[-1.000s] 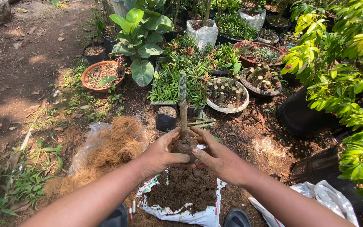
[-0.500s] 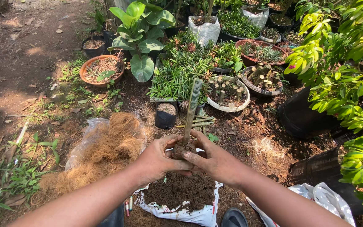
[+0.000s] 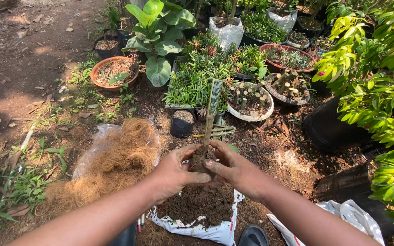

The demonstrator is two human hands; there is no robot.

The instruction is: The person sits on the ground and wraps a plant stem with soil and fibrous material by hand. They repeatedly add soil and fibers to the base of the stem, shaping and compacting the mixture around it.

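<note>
Your left hand (image 3: 172,175) and right hand (image 3: 235,171), fingers pressed around a soil ball (image 3: 201,163) (cutting (image 3: 211,109) upright), above the soil bag (image 3: 201,214), coconut fibre (image 3: 115,159) beside.

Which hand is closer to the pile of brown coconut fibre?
Left. The left hand is beside the coconut fibre, nearly touching it; the right hand is farther away, beyond the soil clump.

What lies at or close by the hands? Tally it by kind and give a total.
Hands: 2, left hand, right hand
Plant cutting, held by both: 1
White bag of soil: 1
Coconut fibre pile: 1
Small black pot: 1
Total: 6
</note>
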